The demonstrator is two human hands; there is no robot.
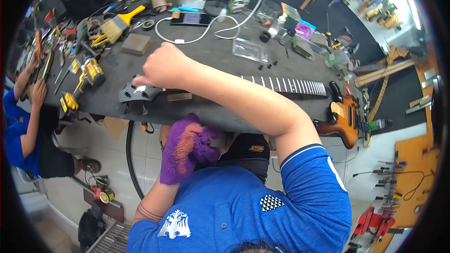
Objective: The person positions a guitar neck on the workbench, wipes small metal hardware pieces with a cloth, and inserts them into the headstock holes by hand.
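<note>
An electric guitar lies along the front of the bench, with its dark headstock [133, 94] at the left. Its fretted neck [290, 85] passes beneath my right forearm toward a sunburst body [348, 121] at the right. My right hand [164, 67] reaches across to the headstock, fingers curled in and thumb down by the tuning pegs; its grip is hidden from above. A fuzzy purple cloth or mitt [183, 147] with an orange stripe covers my left hand [187, 143], near my lap below the bench edge. The fingers inside it are hidden.
Behind the neck are a wooden block [136, 43], a paint brush [115, 29], a phone [191, 18] with a white cable, and a clear plastic tray [250, 50]. A yellow drill [88, 72] lies left. A co-worker [23, 131] sits at the far left. Tools hang at right.
</note>
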